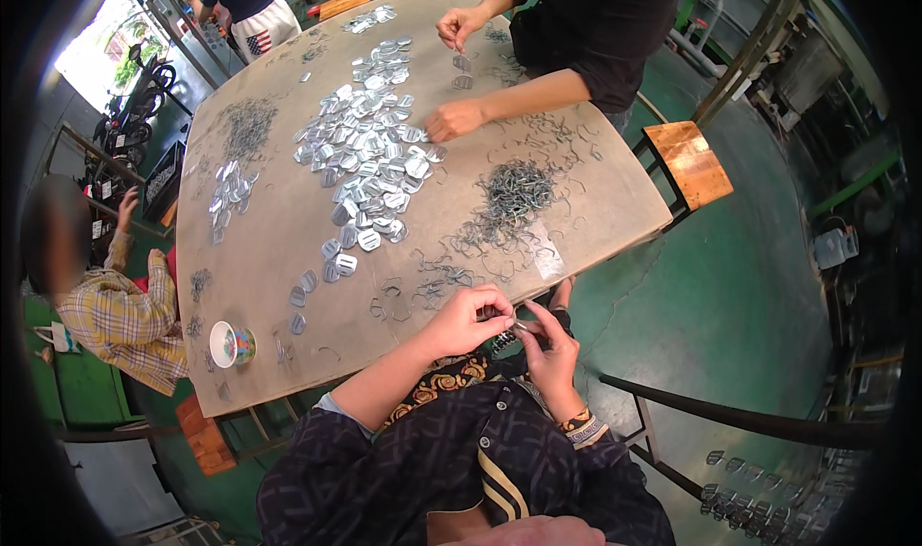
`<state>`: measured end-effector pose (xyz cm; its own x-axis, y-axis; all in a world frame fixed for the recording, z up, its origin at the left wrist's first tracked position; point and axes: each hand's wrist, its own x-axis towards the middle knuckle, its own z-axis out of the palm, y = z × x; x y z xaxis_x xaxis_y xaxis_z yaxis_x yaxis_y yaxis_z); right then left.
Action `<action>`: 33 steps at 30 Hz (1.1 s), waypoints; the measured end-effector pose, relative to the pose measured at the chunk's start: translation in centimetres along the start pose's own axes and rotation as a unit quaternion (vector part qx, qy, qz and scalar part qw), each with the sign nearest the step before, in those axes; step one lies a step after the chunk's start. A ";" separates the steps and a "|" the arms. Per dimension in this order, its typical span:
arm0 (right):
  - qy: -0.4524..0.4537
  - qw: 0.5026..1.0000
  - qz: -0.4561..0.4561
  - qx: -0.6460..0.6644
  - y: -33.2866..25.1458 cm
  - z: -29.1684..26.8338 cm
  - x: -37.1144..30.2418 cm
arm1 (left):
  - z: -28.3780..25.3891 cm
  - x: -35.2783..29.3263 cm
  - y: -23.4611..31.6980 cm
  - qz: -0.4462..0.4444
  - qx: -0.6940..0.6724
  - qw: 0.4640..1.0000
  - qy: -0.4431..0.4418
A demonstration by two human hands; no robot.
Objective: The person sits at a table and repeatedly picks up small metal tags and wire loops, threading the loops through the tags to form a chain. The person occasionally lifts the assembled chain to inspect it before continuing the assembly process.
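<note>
A small, shiny metal piece is clamped in the right hand's fingers at the near edge of the smooth brown desk, the left hand's curled fingers meeting it, their grip unclear, near tangled, bent wire hooks and flat, rounded, slotted silvery plates.

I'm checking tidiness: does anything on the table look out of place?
Perhaps the patterned paper cup, by the tabletop's near-left corner: the only cup among slotted metal plates and curved wire pieces. No damage is evident.
</note>
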<state>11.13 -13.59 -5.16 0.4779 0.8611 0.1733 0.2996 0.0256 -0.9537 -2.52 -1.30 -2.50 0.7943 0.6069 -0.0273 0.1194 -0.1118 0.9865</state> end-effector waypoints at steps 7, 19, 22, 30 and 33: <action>-0.032 0.998 -0.042 -0.016 0.5 -0.7 0.5 | 0.4 -1.9 -0.1 0.004 -0.016 1.000 -0.016; -0.256 0.940 -0.159 -0.161 2.7 11.8 13.2 | 0.0 -4.5 -0.8 0.104 0.085 0.991 0.017; -0.284 0.908 -0.175 -0.253 2.8 16.6 14.9 | 0.3 -5.2 -1.5 0.113 0.084 0.990 0.026; -0.282 0.818 -0.387 -0.318 4.6 19.9 17.4 | -0.1 -6.1 -3.0 0.107 0.066 0.992 0.025; -0.255 0.810 -0.416 -0.325 5.3 19.2 17.5 | -0.3 -5.6 -3.2 0.110 0.059 0.992 0.013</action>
<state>5.25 11.32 -11.94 -0.4660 0.7853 0.4077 0.7933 0.5748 -0.2005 -7.53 -4.12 -5.48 0.7939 0.5767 0.1927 0.0139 -0.3340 0.9425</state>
